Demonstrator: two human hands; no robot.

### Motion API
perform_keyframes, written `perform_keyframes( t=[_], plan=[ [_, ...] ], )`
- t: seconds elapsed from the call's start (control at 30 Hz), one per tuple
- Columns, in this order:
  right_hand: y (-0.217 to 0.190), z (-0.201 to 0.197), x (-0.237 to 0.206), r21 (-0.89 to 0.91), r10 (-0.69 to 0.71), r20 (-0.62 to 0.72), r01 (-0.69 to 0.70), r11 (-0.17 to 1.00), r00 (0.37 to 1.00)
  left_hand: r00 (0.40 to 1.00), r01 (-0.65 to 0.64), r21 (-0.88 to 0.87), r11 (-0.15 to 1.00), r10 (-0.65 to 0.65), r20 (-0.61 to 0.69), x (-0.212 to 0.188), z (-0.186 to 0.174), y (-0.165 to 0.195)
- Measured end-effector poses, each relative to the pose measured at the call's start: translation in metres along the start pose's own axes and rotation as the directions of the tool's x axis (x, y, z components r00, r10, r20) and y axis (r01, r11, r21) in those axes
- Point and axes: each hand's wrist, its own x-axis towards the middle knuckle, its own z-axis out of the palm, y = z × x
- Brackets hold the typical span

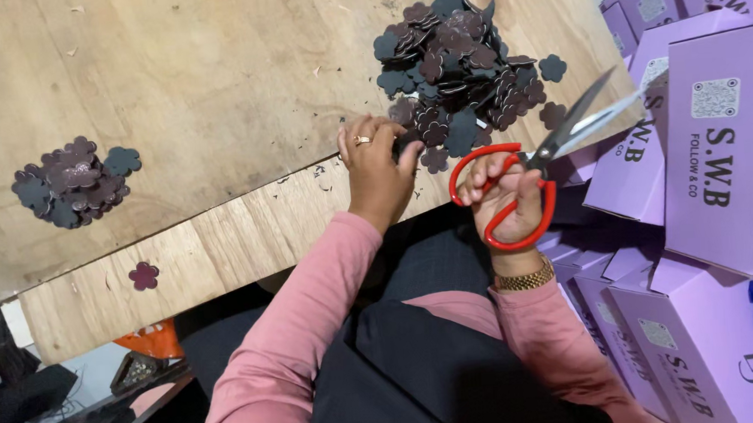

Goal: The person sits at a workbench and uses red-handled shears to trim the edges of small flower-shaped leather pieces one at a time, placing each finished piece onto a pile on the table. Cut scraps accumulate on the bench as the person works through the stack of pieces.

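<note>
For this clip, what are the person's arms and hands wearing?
Both arms are covered by long pink sleeves. The left hand has a gold ring on one finger. The right hand has a gold link-band wristwatch at the wrist. No gloves on either hand.

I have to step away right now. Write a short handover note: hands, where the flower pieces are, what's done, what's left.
Left hand: fingers down at the near edge of the big pile of flower cutouts, holding nothing clearly visible.
Right hand: grips the red-handled scissors, blades open, off the wooden table edge.
Done, apparently: small pile at far left, one single flower near the front edge.
Left: the big pile.
</note>
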Motion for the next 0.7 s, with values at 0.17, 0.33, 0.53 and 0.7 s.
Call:
perform_keyframes(
  t=[0.17,0.33,0.53,0.7],
  plan=[
    [-0.002,-0.013,0.007,-0.058,0.054,0.052,-0.051,0.997,0.997,0.996,0.09,-0.22,0.971,-0.089,0.012,-0.01,0.024,-0.017],
    [-0.011,-0.024,0.025,-0.225,0.097,0.054,-0.083,0.971,0.994,0.999,0.022,-0.267,0.963,-0.028,-0.019,-0.008,0.024,-0.013],
    [-0.013,0.048,0.046,-0.463,0.093,0.026,-0.071,0.883,0.995,0.903,-0.38,0.028,0.925,0.377,-0.204,0.008,-0.063,-0.01],
    [-0.039,0.109,0.067,-0.436,0.146,0.175,-0.057,0.898,0.974,0.752,-0.519,0.299,0.801,0.594,-0.286,0.018,-0.114,0.012]
  ],
)
